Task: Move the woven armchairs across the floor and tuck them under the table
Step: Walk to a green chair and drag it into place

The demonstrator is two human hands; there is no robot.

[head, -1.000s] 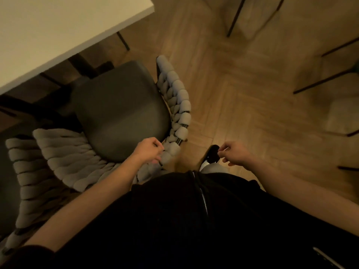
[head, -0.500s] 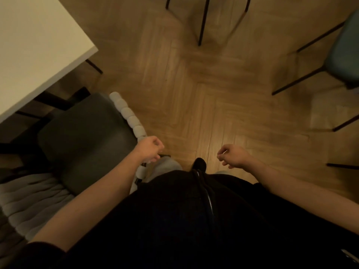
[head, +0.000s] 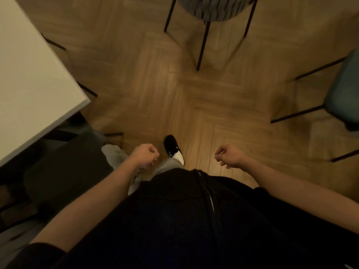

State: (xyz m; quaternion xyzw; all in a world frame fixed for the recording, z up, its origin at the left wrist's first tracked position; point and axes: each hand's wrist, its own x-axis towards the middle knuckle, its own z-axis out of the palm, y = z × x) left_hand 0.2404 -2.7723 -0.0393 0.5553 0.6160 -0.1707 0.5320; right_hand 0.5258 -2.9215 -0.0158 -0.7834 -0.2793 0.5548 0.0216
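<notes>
Spreading across the view, the herringbone floor (head: 151, 90) carries the white surface (head: 29, 78) at left, with one dark-seated armchair (head: 64, 171) sitting partly under its near corner, while a woven armchair (head: 211, 8) stands apart at the top edge and a teal-seated chair (head: 347, 94) at the right edge. Pushing the woven one over could jam its thin black legs against the chair already tucked in. Both the left hand (head: 144, 155) and right hand (head: 230, 155) have fingers curled together, holding nothing.
</notes>
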